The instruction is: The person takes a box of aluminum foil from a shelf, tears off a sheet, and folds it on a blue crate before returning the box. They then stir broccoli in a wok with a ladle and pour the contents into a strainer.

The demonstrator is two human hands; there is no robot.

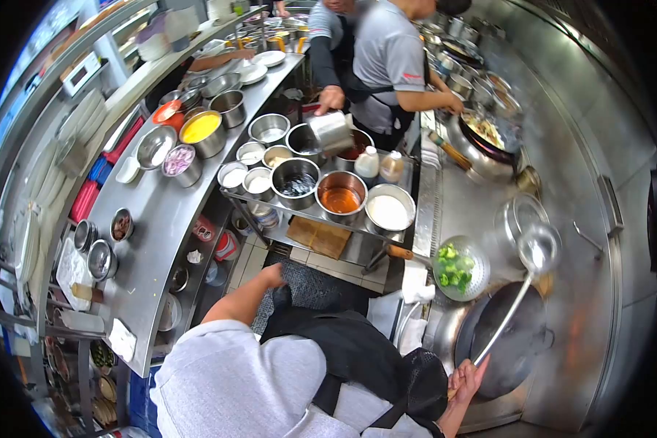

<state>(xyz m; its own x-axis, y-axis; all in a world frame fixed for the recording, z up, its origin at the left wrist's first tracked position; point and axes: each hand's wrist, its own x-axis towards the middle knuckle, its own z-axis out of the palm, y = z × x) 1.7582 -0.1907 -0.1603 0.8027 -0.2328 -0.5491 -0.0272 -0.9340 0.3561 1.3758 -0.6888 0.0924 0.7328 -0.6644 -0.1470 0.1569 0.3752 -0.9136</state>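
Note:
My right hand [466, 382] is closed around the handle of a long metal ladle [505, 319]. The ladle reaches up over a dark wok [500, 347], and its bowl lies beside a metal pot [520, 214]. Just left of the ladle is a perforated strainer [477, 273] with green vegetables [454, 267] in it; its wooden handle [399, 252] points left. My left hand [273, 277] hangs in front of my body, away from the counters. It touches nothing that I can see, and its fingers are too small to make out.
Ahead, a cart holds pots of sauce [341, 198], white powder [389, 212] and bottles [368, 162]. Behind it a co-worker tips a metal pot [331, 132]; another works at a wok [483, 134]. A steel counter [150, 252] with bowls runs along the left.

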